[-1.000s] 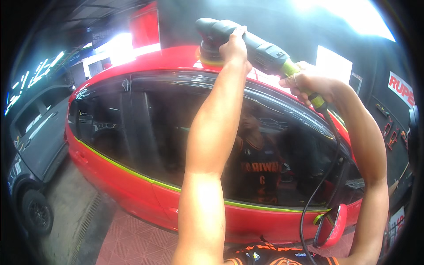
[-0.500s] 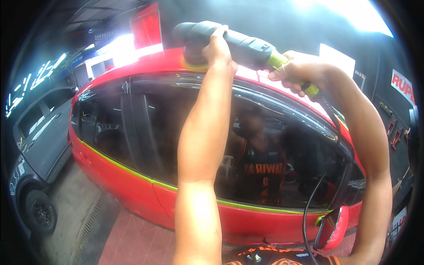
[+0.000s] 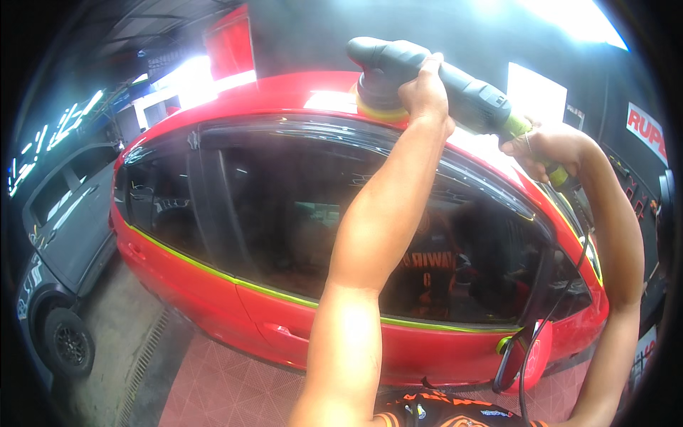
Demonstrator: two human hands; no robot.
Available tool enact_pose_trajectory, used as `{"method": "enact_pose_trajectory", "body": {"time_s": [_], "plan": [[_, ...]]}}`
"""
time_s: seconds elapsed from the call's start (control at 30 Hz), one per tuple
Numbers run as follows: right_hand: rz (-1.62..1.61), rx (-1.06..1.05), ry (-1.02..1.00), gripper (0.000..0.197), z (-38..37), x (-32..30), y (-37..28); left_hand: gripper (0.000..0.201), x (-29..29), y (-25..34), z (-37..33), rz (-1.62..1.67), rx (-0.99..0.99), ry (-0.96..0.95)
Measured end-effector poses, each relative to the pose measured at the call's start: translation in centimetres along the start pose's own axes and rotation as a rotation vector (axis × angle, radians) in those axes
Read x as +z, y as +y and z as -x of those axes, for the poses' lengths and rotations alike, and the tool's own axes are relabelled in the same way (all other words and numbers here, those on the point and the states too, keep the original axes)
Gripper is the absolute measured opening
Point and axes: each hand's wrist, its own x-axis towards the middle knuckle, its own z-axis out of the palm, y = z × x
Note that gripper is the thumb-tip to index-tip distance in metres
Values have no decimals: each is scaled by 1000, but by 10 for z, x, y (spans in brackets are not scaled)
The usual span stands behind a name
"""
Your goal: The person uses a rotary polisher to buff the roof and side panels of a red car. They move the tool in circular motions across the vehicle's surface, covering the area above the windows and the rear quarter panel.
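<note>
**L & R, bare, both raised**

1. L arm [image 3: 377,235]: extd. fwd. & up from lower ctr., slight bend at L elbow [image 3: 352,288].
2. L grip [image 3: 425,92]: uppermost, clasped, fingers partly hidden.
3. R arm [image 3: 629,235]: up R side, bent at R elbow [image 3: 626,302]; R wrist [image 3: 589,151] turned inwd.
4. R grip [image 3: 549,151]: lower than L grip, fingers curled.

Red ltrs [image 3: 646,129] on wht wall sign [image 3: 647,135]; orange ltrs [image 3: 475,401] on blk shirt [image 3: 459,413].

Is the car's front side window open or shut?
Shut, it appears: on the red car, the front side window shows dark glass across its frame, reflecting the person's shirt.
</note>
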Motion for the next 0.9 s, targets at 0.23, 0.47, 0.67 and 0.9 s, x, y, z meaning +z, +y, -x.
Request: {"method": "enact_pose_trajectory", "body": {"time_s": [0.23, 0.47, 0.67, 0.9], "plan": [[3, -12, 16, 30, 0, 11, -9, 55, -7, 10, -2, -20, -1, -9], [68, -71, -35, 36, -40, 35, -57, 60, -38, 61, -35, -26, 52, 33], [112, -127, -146, 35, -93, 60, -111, 59, -78, 120, -86, -43, 94, 48], [279, -175, -113, 38, -120, 94, -177, 51, -110, 177, -116, 31, 182, 95]]}}
